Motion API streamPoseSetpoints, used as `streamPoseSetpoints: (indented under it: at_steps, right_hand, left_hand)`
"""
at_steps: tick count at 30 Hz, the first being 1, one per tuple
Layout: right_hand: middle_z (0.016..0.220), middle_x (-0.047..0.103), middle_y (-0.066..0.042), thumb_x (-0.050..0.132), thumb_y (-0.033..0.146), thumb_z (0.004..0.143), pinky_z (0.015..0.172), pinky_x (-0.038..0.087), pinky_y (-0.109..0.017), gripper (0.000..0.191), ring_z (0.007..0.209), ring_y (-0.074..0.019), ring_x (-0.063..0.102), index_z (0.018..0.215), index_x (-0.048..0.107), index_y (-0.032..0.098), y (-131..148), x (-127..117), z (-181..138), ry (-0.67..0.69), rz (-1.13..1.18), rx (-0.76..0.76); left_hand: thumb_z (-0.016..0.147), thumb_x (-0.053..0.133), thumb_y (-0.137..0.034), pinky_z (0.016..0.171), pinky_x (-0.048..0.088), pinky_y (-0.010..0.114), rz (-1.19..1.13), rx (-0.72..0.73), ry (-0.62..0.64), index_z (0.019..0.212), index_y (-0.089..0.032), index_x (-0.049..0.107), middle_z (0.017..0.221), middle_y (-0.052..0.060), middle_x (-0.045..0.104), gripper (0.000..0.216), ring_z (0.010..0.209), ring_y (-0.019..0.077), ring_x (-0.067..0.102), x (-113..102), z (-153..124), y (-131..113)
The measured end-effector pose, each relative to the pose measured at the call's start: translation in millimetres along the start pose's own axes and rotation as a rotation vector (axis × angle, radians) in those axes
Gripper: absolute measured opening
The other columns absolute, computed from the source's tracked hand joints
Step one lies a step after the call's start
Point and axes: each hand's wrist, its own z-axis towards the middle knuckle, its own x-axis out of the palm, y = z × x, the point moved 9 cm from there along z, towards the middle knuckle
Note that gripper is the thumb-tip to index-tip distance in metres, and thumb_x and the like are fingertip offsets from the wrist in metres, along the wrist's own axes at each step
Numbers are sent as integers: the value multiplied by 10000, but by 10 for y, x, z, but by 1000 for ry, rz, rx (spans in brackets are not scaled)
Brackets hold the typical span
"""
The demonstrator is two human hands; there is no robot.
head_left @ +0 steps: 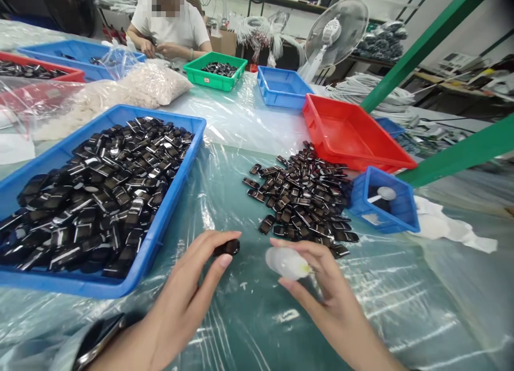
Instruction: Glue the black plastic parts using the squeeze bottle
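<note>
Between the thumb and fingers of my left hand (196,285) is a small glossy black plastic piece (231,247), its far end covered by the fingers. A small translucent white bottle (289,263) is gripped in my right hand (327,285), lying on its side with a yellowish tip toward the palm. The two hands are apart, low over the green tabletop. Just beyond my right hand lies a loose pile of similar black pieces (301,194). To the left, a large blue tray (160,242) is heaped with more of them.
A red tray (353,127) and a small blue bin (381,216) with a white spoon stand at the right. Farther back are a green tray (212,82), a blue tray (281,87) and bagged pale parts (156,82). A co-worker (172,28) sits opposite. A green post (425,50) slants at right.
</note>
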Motion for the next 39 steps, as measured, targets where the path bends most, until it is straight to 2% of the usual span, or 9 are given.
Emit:
streamPoseSetpoints:
  at_steps: [2, 7, 11, 13, 16, 20, 27, 35, 39]
  right_hand:
    - [1252, 664, -74, 572, 198, 916, 819, 589, -276, 281, 1150, -180, 641, 1155, 461, 295, -21, 26, 21, -45, -63, -28]
    - [1052, 567, -51, 631, 138, 851, 801, 530, -340, 338, 981, -191, 591, 1123, 478, 268, 173, -266, -157, -365, -257, -258]
    - [843, 631, -6, 591, 39, 841, 663, 533, -285, 293, 761, -163, 624, 1035, 609, 257, 412, 34, -255, -163, -341, -415]
    - [880, 682, -43, 577, 52, 866, 639, 556, -295, 319, 736, -179, 662, 1132, 634, 219, 473, 321, -253, -9, -448, -458]
    - [916, 693, -97, 511, 80, 909, 609, 572, -325, 285, 741, -217, 687, 1115, 679, 183, 459, 582, -192, 72, -546, -452]
    - [864, 681, -78, 530, 78, 893, 623, 560, -324, 223, 767, -218, 673, 933, 708, 207, 419, 536, -97, 30, -405, -368]
    - [806, 718, 32, 696, 228, 846, 664, 573, -230, 75, 735, -125, 689, 843, 678, 301, 382, 239, -37, 35, 145, -96]
    - [647, 702, 54, 821, 324, 730, 625, 502, -126, 130, 621, -45, 631, 736, 724, 238, 167, 470, -168, 91, 697, 484]
    - [669, 642, 64, 847, 304, 698, 632, 486, -145, 210, 620, -43, 585, 759, 670, 210, 178, 540, -158, 147, 807, 555]
  left_hand:
    - [1027, 423, -252, 949, 474, 327, -7, 6, 11, 1280, -288, 517, 1248, 34, 612, 272, 1181, 207, 556, 12, -16, -1]
    - [1033, 410, -280, 916, 489, 340, -28, -17, -15, 1267, -287, 507, 1199, 34, 633, 253, 1133, 210, 584, -22, -23, 9]
    - [1036, 401, -274, 915, 485, 334, -62, -16, -24, 1251, -273, 507, 1169, 41, 633, 240, 1106, 208, 594, -35, -23, -5]
    - [1034, 404, -261, 930, 469, 317, -63, 7, -19, 1250, -273, 505, 1167, 36, 622, 239, 1102, 197, 588, -26, -31, -29]
    - [1029, 404, -218, 944, 439, 287, -52, 88, -8, 1268, -294, 487, 1165, 12, 604, 264, 1092, 175, 575, -5, -58, -102]
    - [1031, 386, -182, 917, 424, 258, -49, 227, 48, 1273, -284, 463, 1156, 8, 599, 273, 1069, 162, 560, 43, -105, -202]
    - [1053, 352, -214, 894, 405, 263, 49, 444, 77, 1274, -180, 466, 1110, 56, 595, 251, 1026, 170, 535, 70, -165, -351]
    - [1059, 330, -206, 840, 426, 292, 191, 616, 33, 1230, -111, 514, 1049, 90, 642, 268, 950, 187, 563, 89, -229, -501]
    - [1052, 350, -173, 839, 428, 310, 252, 680, 20, 1187, -96, 543, 1023, 95, 676, 247, 960, 198, 572, 85, -263, -556]
